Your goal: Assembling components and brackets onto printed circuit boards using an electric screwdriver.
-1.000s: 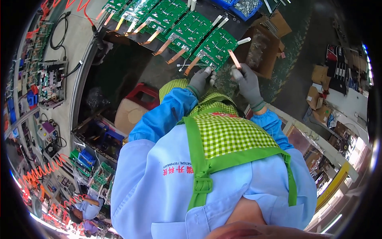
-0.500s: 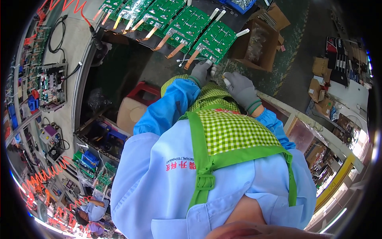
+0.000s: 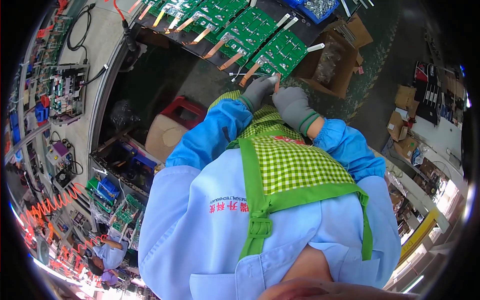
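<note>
My left hand (image 3: 258,92), in a grey glove with pale fingertips, is closed at the near corner of a green circuit board (image 3: 284,51). Just right of it, my right hand (image 3: 295,105), gloved the same way, is curled round the lower end of a short copper strip (image 3: 277,83). The strip's upper end meets the board's corner beside the left fingertips. Another copper strip (image 3: 251,73) sticks out from the same board, and a white piece (image 3: 315,48) projects from its right side. Thin white wires (image 3: 239,75) hang by the left hand.
Several more circuit boards (image 3: 247,31) with copper strips lie in a row on the dark bench (image 3: 267,7). A blue bin (image 3: 320,11) of small metal parts stands at the far edge. Right of the boards is an open cardboard box (image 3: 327,65). A red-and-beige container (image 3: 172,131) sits lower left.
My right hand has moved left and up to meet the left hand, and the copper strip now shows between them at the board's corner. The view has shifted slightly.
</note>
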Motion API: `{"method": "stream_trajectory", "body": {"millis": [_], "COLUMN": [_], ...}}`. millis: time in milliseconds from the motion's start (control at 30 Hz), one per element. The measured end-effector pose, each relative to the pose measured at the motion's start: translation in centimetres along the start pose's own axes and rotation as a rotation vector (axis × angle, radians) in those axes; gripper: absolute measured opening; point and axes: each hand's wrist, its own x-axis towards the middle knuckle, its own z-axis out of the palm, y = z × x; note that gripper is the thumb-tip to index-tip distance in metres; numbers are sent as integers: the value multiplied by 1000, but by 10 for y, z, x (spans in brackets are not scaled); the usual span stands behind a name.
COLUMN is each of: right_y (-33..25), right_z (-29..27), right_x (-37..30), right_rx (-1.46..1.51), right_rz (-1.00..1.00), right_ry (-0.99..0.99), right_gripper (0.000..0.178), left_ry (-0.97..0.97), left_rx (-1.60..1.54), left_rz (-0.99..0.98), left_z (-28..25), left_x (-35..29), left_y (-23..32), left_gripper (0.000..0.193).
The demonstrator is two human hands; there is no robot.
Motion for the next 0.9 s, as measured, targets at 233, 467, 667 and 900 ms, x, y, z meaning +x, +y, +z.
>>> {"method": "stream_trajectory", "body": {"millis": [233, 467, 667, 900], "right_y": [-1, -3, 49, 229], "right_z": [-19, -36, -98, -72], "right_x": [15, 30, -1, 73], "right_rx": [-93, -77, 662, 737], "right_rz": [-56, -198, -322, 57], "right_ry": [-307, -220, 139, 674], "right_gripper": [17, 15, 34, 36], "left_ry": [115, 182, 131, 271], "left_rx": [-195, 142, 463, 213], "left_rz": [-28, 116, 281, 41], "left_z": [-9, -14, -16, -13], "left_x": [9, 19, 15, 17], "left_y": [-3, -8, 2, 0], "left_gripper": [25, 31, 25, 23]}}
